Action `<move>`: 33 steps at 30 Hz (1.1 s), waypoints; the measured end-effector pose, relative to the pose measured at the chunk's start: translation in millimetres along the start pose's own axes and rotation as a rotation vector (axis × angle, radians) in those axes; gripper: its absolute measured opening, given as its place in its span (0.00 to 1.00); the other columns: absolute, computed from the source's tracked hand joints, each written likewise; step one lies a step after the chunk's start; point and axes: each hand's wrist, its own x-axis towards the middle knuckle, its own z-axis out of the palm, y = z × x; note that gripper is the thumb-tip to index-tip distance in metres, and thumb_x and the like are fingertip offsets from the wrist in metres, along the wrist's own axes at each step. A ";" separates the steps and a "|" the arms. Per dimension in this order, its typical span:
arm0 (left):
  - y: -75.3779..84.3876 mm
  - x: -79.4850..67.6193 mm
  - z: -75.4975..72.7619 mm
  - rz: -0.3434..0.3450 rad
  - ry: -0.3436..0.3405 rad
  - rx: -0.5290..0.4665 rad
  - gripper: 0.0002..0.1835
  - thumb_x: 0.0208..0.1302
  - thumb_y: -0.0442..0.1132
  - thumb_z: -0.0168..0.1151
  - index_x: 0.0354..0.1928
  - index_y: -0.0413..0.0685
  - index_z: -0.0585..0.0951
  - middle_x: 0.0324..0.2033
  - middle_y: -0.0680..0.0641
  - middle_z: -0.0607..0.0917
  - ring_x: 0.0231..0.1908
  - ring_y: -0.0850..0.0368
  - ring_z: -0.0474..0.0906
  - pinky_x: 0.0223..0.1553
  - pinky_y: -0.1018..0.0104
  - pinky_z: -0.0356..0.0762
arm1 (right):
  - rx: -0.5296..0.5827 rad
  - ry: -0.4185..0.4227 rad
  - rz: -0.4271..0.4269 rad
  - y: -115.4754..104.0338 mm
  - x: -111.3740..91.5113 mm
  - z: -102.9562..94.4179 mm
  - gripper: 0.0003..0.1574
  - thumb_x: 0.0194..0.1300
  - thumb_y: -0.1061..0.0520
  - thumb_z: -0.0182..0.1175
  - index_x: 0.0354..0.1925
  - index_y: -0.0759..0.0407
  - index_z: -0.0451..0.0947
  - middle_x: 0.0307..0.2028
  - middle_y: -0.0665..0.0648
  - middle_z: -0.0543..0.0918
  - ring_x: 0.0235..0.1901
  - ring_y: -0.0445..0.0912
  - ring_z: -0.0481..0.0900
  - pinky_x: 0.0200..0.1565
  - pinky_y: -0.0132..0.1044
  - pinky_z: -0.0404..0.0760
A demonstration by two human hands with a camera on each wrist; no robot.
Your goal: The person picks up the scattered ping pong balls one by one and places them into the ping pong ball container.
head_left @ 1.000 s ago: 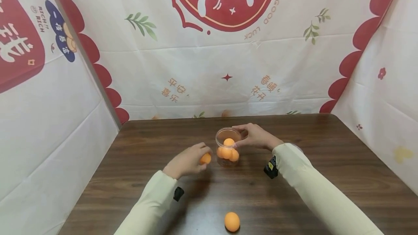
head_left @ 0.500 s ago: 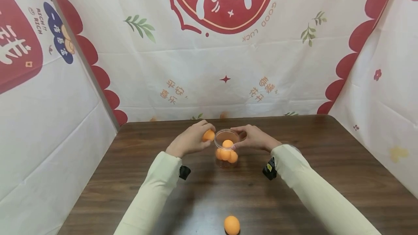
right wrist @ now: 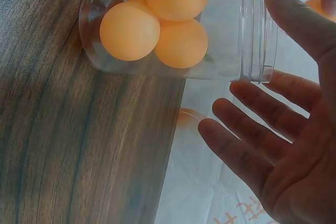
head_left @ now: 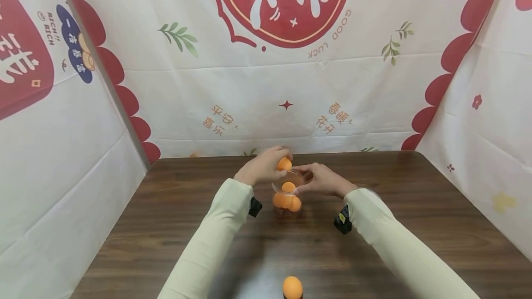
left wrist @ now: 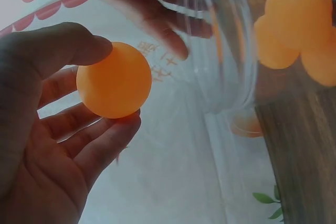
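My left hand (head_left: 262, 168) pinches an orange ping-pong ball (left wrist: 114, 80) between thumb and fingertips. In the head view that ball is at the rim of a clear plastic jar (right wrist: 224, 30), on its far left side. The jar stands upright on the table, with several orange balls (right wrist: 129, 31) piled in its lower part. From the right, my right hand (head_left: 326, 180) holds the jar by its rim, thumb on the near side and index finger behind. The other right fingers spread beside the jar in the right wrist view.
One more orange ball (head_left: 293, 287) lies on the dark wooden table (head_left: 166, 225) near the bottom of the head view. A white printed cloth (head_left: 249, 77) hangs behind the table and along both sides.
My left hand has carried its ball up and to the right, from beside the jar to its rim. The right hand has kept its hold on the jar.
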 end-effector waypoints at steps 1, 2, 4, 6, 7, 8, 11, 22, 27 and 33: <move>-0.2 1.8 2.1 -0.006 -0.009 -0.007 0.15 0.63 0.36 0.62 0.51 0.46 0.76 0.48 0.48 0.77 0.39 0.57 0.72 0.41 0.68 0.74 | 0.000 0.001 0.005 0.3 -0.1 -0.3 0.48 0.53 0.41 0.70 0.66 0.59 0.66 0.55 0.62 0.78 0.51 0.55 0.78 0.50 0.49 0.79; -0.5 3.1 4.2 -0.013 -0.022 -0.018 0.15 0.63 0.37 0.61 0.51 0.46 0.76 0.47 0.48 0.77 0.38 0.57 0.72 0.39 0.68 0.73 | 0.002 0.001 0.012 0.3 -0.7 -0.7 0.48 0.53 0.41 0.70 0.67 0.59 0.66 0.55 0.62 0.78 0.52 0.55 0.77 0.50 0.49 0.79; -1.0 5.0 8.2 -0.018 -0.042 -0.032 0.15 0.63 0.37 0.61 0.52 0.45 0.76 0.45 0.48 0.76 0.35 0.57 0.71 0.37 0.69 0.72 | -0.004 0.003 0.019 0.5 -1.0 -1.5 0.49 0.53 0.41 0.70 0.67 0.60 0.66 0.55 0.63 0.78 0.52 0.56 0.77 0.51 0.50 0.79; -1.8 6.2 11.6 -0.025 -0.056 -0.035 0.16 0.64 0.37 0.61 0.53 0.46 0.76 0.45 0.49 0.76 0.35 0.57 0.71 0.36 0.70 0.72 | -0.008 0.009 0.026 0.6 -1.1 -1.9 0.50 0.53 0.40 0.70 0.67 0.60 0.66 0.56 0.63 0.78 0.53 0.56 0.77 0.51 0.49 0.79; -2.1 6.5 13.0 -0.030 -0.061 -0.034 0.16 0.64 0.38 0.61 0.53 0.46 0.76 0.45 0.49 0.76 0.35 0.58 0.71 0.36 0.70 0.72 | -0.008 0.012 0.029 0.6 -1.1 -2.1 0.49 0.53 0.40 0.70 0.67 0.60 0.66 0.56 0.64 0.78 0.53 0.56 0.77 0.51 0.49 0.79; -2.4 6.5 14.2 -0.036 -0.067 -0.031 0.16 0.64 0.38 0.61 0.53 0.46 0.76 0.44 0.49 0.76 0.35 0.57 0.71 0.36 0.69 0.72 | -0.010 0.014 0.029 0.7 -1.0 -2.1 0.49 0.53 0.40 0.70 0.67 0.60 0.66 0.55 0.64 0.78 0.53 0.56 0.77 0.50 0.49 0.79; -3.4 5.8 17.0 -0.059 -0.080 -0.017 0.16 0.63 0.38 0.61 0.53 0.47 0.76 0.45 0.49 0.76 0.36 0.57 0.71 0.38 0.69 0.73 | -0.007 0.013 0.025 0.8 -0.8 -1.4 0.49 0.53 0.41 0.70 0.66 0.59 0.66 0.56 0.63 0.78 0.52 0.55 0.77 0.51 0.49 0.79; -6.8 2.2 23.2 -0.066 -0.089 0.002 0.16 0.62 0.37 0.62 0.52 0.46 0.77 0.43 0.49 0.76 0.34 0.58 0.71 0.36 0.70 0.72 | -0.006 0.011 0.012 0.3 -1.1 1.1 0.48 0.53 0.43 0.70 0.66 0.59 0.67 0.55 0.62 0.78 0.51 0.53 0.78 0.51 0.49 0.79; -7.2 1.6 24.4 -0.059 -0.090 0.003 0.17 0.61 0.37 0.63 0.52 0.45 0.77 0.42 0.49 0.75 0.33 0.58 0.71 0.34 0.70 0.71 | -0.008 0.012 0.015 0.7 -1.9 1.9 0.48 0.52 0.41 0.70 0.66 0.58 0.67 0.55 0.61 0.79 0.51 0.53 0.78 0.51 0.50 0.78; -6.4 1.1 23.6 -0.064 -0.087 0.015 0.17 0.60 0.37 0.64 0.52 0.46 0.77 0.41 0.50 0.75 0.34 0.58 0.71 0.35 0.70 0.72 | -0.011 0.016 0.008 0.7 -1.5 1.5 0.48 0.52 0.41 0.70 0.66 0.59 0.67 0.56 0.62 0.78 0.51 0.54 0.78 0.50 0.49 0.79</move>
